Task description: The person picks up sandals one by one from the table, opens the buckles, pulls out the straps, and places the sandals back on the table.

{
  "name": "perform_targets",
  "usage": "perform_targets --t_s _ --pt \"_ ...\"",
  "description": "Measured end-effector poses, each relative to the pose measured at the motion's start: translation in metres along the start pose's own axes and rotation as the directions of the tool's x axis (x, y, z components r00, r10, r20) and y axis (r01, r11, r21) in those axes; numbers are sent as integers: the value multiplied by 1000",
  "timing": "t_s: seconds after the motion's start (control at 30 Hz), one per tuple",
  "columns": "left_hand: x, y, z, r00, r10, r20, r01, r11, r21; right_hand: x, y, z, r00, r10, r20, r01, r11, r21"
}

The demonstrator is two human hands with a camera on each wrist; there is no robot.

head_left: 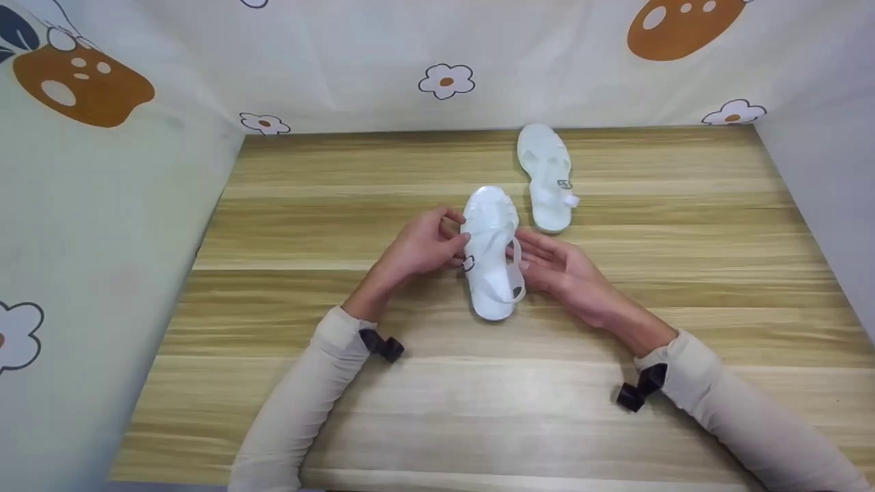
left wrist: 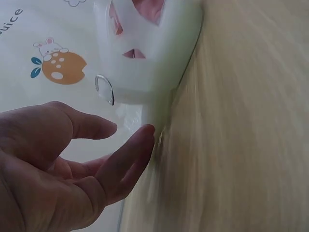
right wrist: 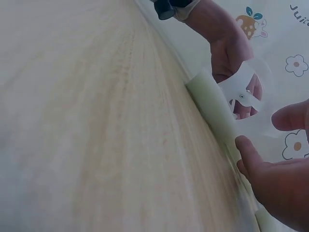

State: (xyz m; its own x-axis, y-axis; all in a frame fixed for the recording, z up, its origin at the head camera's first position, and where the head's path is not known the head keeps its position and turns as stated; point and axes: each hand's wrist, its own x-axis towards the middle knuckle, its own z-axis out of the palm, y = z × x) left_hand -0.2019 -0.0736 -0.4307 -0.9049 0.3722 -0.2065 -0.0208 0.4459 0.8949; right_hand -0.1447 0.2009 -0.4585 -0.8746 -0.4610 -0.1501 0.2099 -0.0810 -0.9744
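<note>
Loosely spread, with thumb and fingers well parted, the person's left hand (head_left: 425,244) and right hand (head_left: 571,277) stand at either side of a white, glossy plastic sandal; neither is closed round it, and whether the fingertips touch its edges I cannot tell. Beneath lies a broad tabletop of yellow-brown, streaked wood grain (head_left: 328,225). Pale cream fabric printed with fruit and flowers (head_left: 342,75) rises behind it and along the left side. Two beige, rolled-back sleeves (head_left: 294,403) cover the forearms. Between the hands, near the middle of the tabletop, that first sandal (head_left: 489,212) sits sole down, toe pointing away from the person, its thin strap arching at the heel's right side. Just beyond, to its right, lies a matching white sandal (head_left: 547,208) with its toe near the fabric. Largest among the prints are orange-brown fruits (head_left: 109,96). Small black devices (head_left: 392,349) are fixed at both wrists. Dark lettering (right wrist: 300,14) on the fabric, cut by the edges of both wrist views, reads "Juice". Smallest is a metal-framed buckle (head_left: 468,264) on the first sandal's left side.
</note>
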Motion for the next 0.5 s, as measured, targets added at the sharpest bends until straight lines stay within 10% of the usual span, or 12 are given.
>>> perform_targets --t_s 0.17,0.3,0.5 --pt "2 -4 -5 1000 11 12 -11 1000 -1 3 -7 -3 998 -4 -62 -7 984 -181" --pt "6 -9 -10 992 91 83 -89 996 -29 7 -16 -5 992 -87 -93 42 914 -403" --pt "8 -20 -18 923 237 302 -214 971 -109 13 -35 -3 967 -246 -61 174 820 -546"
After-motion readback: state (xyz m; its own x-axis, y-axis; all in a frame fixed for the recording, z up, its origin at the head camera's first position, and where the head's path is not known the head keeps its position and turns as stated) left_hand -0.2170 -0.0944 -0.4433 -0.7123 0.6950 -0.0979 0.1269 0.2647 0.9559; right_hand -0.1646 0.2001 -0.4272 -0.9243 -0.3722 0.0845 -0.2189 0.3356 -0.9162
